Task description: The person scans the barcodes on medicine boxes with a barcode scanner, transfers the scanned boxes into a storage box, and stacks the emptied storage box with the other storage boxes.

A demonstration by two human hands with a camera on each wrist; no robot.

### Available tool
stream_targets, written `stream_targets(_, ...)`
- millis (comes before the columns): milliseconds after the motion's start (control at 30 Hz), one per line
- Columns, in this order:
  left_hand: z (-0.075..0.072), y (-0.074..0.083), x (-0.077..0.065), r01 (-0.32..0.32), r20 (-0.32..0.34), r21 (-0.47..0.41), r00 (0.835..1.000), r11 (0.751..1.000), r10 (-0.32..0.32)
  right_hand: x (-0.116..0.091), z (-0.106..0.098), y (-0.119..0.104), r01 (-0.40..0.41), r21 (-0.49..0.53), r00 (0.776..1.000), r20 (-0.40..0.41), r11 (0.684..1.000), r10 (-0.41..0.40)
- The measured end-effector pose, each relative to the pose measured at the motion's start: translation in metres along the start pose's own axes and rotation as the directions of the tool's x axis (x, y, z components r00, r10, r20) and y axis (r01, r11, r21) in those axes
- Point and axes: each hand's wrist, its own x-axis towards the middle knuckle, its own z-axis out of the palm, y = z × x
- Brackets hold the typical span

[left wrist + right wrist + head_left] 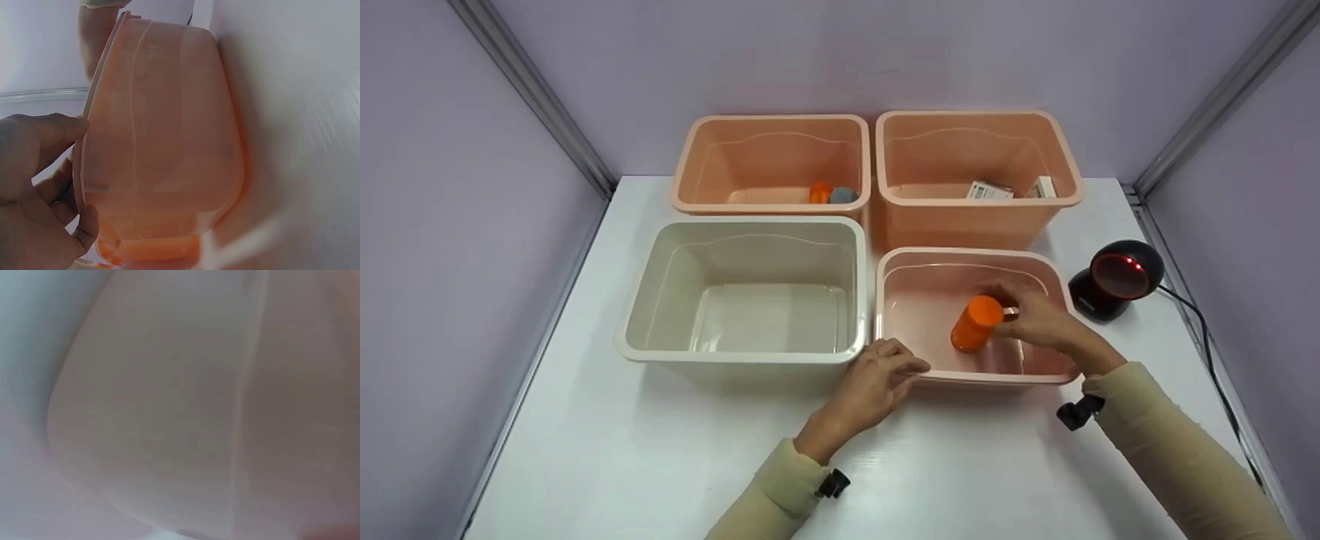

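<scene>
My right hand [1031,319] reaches down into the front right pink bin [915,300]. Its thumb and fingers grip the upper right side of an orange bottle [971,334] with a round orange top, which leans a little inside the bin. At that bin's near left corner my left hand [874,382] pinches the rim. The left wrist view has the left hand's fingers [67,128] over the rim and the thumb low against the bin wall [163,129]. Only a blurred pale bin wall [157,394] fills most of the right wrist view; the bottle is hidden there.
A white bin [742,358] stands left of the pink one. Behind are two peach bins, the left [780,169] holding small orange and grey things, the right [960,221] small white boxes. A black scanner [1125,274] with red lights and a cable stands at right.
</scene>
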Motion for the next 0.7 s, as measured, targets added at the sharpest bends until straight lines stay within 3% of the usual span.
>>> stream_targets(133,0.0002,0.0000,-0.0001,-0.015,-0.010,0.009,1.000,1.000,0.016,-0.0017,0.0015,0.0005,0.029,0.005,1.000,0.008,1.000,-0.029)
stream_targets(300,0.0006,-0.0007,0.0002,-0.030,-0.019,0.002,0.999,1.000,0.030,-0.0025,0.0044,0.0024,0.008,-0.018,1.000,0.008,1.000,-0.008)
stream_targets(700,0.0005,-0.0006,0.0002,-0.012,-0.010,-0.005,1.000,1.000,0.012,0.0009,0.0080,0.0080,0.021,0.037,0.997,0.069,0.999,-0.023)
